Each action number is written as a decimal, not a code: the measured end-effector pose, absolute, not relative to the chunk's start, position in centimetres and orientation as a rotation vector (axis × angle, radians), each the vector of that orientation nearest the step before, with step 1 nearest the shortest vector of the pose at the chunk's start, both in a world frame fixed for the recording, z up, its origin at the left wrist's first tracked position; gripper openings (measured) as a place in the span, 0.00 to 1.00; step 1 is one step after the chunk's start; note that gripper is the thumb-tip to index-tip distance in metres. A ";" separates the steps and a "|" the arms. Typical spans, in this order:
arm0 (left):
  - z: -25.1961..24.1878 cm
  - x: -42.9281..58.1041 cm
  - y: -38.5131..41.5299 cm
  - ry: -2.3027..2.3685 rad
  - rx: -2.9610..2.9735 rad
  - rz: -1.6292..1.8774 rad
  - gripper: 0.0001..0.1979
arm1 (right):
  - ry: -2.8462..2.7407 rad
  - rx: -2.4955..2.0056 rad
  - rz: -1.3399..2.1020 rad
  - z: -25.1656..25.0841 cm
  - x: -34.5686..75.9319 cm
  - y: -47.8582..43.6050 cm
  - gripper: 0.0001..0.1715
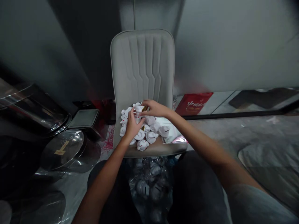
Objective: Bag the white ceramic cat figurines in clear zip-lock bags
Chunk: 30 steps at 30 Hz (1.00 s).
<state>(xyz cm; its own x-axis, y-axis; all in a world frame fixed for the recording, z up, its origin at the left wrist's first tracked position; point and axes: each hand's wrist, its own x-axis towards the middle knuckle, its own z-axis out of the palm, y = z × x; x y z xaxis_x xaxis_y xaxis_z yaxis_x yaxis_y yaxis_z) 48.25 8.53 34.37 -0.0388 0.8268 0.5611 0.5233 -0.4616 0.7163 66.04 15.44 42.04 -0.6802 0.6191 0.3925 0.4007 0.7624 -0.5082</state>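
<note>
A pile of small rounded white pieces [151, 137] covers the front left of a chair seat; several show dark slots, and some have red or gold marks. Above the pile, one white piece with a gold part [139, 108] sits between my two hands. My right hand [153, 109] grips it from the right with bent fingers and thumb. From the left, my left hand [133, 126] curves around its lower side, fingertips against it and thumb spread towards me. Its exact grip is partly hidden. A white plastic bag [171, 129] lies right of the pile.
The grey padded chair [142, 62] faces me against a wall. Between my knees sits a clear bag [149, 183] of similar white pieces. Lidded metal containers [67, 149] and a flat-topped scale-like box [84, 118] stand left. A red bag [193, 103] lies behind, right.
</note>
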 end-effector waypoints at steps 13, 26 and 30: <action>34.7 48.2 10.2 1.585 1.896 1.483 0.32 | -2.267 -1.252 0.691 38.2 67.7 20.1 0.22; 34.6 48.2 11.5 1.653 1.884 1.546 0.31 | -2.590 -1.657 0.461 33.1 61.8 29.5 0.18; 34.6 47.7 11.5 1.601 1.876 1.545 0.30 | -2.552 -1.534 0.472 33.5 61.6 29.8 0.12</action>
